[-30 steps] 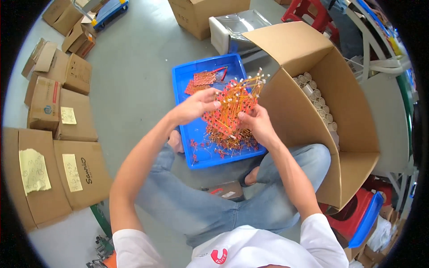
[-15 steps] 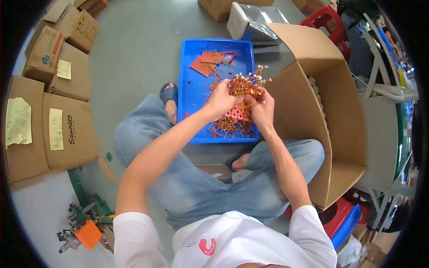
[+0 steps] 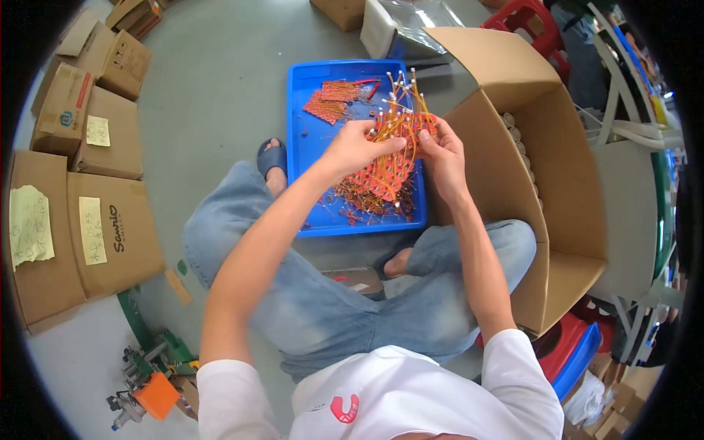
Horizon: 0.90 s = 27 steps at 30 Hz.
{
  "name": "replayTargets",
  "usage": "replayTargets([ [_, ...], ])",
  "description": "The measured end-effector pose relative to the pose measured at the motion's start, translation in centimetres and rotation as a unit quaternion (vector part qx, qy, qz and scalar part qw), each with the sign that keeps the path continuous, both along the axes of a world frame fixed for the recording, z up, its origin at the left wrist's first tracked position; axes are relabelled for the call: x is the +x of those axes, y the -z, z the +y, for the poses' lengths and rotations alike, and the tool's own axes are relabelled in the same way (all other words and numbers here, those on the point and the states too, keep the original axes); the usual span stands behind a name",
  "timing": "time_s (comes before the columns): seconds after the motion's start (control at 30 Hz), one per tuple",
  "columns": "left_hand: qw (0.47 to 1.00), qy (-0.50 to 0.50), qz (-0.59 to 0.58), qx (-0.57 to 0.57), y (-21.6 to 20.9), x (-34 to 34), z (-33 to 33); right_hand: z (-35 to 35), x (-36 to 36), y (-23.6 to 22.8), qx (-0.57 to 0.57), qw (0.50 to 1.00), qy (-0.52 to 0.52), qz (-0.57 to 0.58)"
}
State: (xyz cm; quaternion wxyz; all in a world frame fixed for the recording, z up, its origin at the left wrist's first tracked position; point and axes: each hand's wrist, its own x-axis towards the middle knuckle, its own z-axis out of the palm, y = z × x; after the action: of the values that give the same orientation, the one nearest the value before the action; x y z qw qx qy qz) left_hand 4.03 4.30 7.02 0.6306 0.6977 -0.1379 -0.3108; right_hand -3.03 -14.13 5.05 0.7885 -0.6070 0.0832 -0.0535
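A pink-red perforated panel, like a sheet of small circuit boards (image 3: 383, 176), is held up over the near part of the blue tray (image 3: 295, 147). Orange-yellow wires with white ends (image 3: 396, 121) fan out across it. My left hand (image 3: 353, 150) grips its left side, thumb stretched over the wires. On the right edge my right hand (image 3: 445, 155) is closed, thumb against fingers. Below lies a heap of small reddish-brown pieces and wire bits (image 3: 367, 207). Farther back in the tray rest two similar panels (image 3: 328, 108) beside a red-handled tool (image 3: 375, 88).
A large open carton (image 3: 506, 183) holding round white items stands close on my right. Stacked cartons (image 3: 114, 227) line the left side. Beyond the tray sits a silvery, white-ended package (image 3: 411, 26). A small metal box (image 3: 356, 280) lies between my legs.
The wires, bunched between my hands before, now spread over the panel, and more of its face shows. My right hand has risen slightly along the right edge.
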Motion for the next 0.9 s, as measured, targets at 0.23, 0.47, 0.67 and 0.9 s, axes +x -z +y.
replayTargets([
  [0.23,0.999,-0.018,-0.034,-0.015,0.4,0.1,0.0,-1.3,0.0,0.2,-0.057,0.996,-0.036,0.057],
  [0.47,0.967,-0.066,-0.221,0.111,1.6,-1.7,-1.2,-0.2,0.4,1.7,-0.297,0.948,0.111,0.039],
  [0.67,0.963,-0.089,-0.201,0.155,0.8,-2.4,-2.5,-0.1,0.8,1.8,-0.35,0.915,0.202,0.009],
  [0.9,0.963,-0.124,-0.192,0.144,1.5,-1.5,-1.8,-0.7,1.3,1.8,-0.229,0.957,0.142,0.111],
])
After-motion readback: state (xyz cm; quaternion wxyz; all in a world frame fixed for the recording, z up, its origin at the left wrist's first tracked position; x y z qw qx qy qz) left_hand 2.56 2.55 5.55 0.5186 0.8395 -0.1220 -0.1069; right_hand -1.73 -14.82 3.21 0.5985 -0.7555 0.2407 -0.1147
